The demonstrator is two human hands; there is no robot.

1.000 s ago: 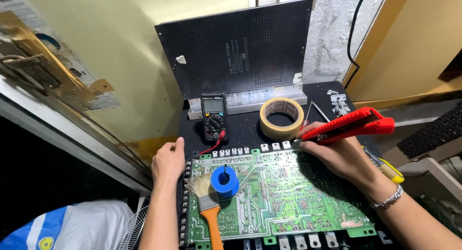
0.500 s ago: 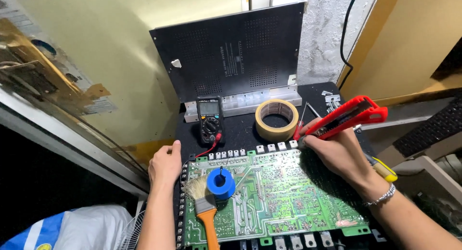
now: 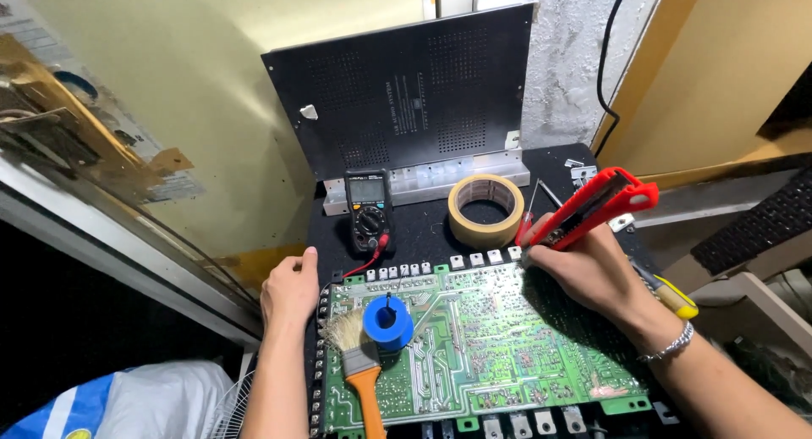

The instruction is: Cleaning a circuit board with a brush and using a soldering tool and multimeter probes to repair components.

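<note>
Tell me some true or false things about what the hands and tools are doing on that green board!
1. The right hand holds a red utility knife. True.
2. The left hand grips the brush. False: it rests on the edge of the green circuit board, empty.
3. The blue spool lies on the board. True.
4. The tape roll sits on the board. False: behind it, beside the multimeter.
</note>
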